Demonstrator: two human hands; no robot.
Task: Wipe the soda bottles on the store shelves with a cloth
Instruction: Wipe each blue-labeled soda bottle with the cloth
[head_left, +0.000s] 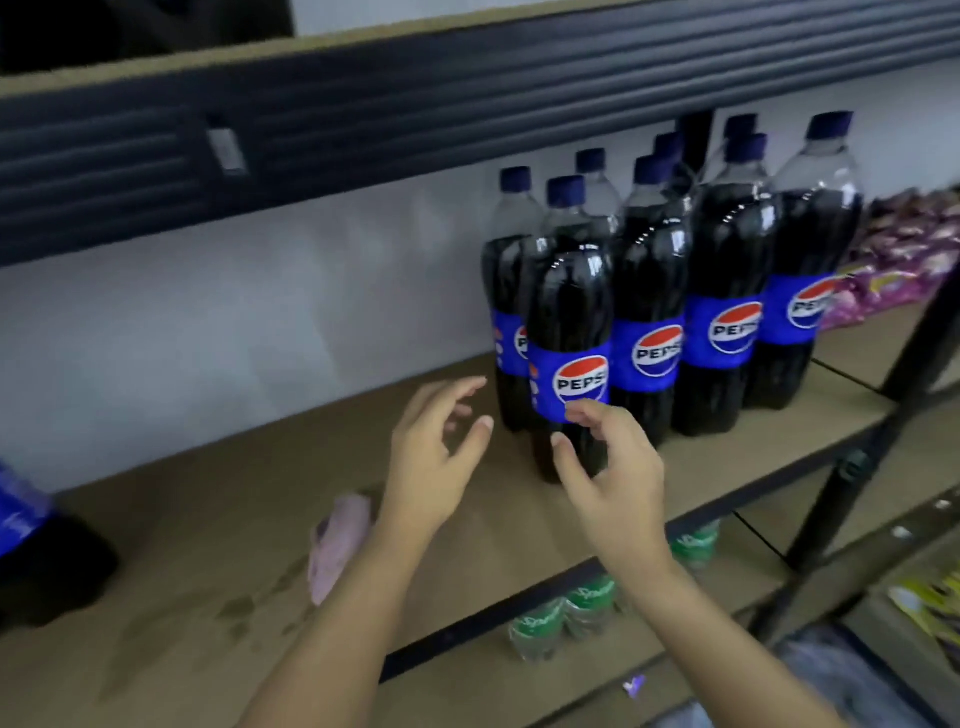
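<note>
Brown board shelf (218, 519) in a dark metal rack. A cluster of dark cola bottles with blue caps and blue labels stands upright on it, right of centre. Nearest front bottle (569, 332) sits between both hands. Left hand (431, 457) spread, fingers loosely apart, holding nothing, just left of that bottle. Right hand (608, 467) spread too, fingertips at the label's lower edge; contact unclear. Pale pink cloth (337, 545) lies on the shelf beside the left forearm. Green-labelled bottles (566, 613) show on the shelf below.
</note>
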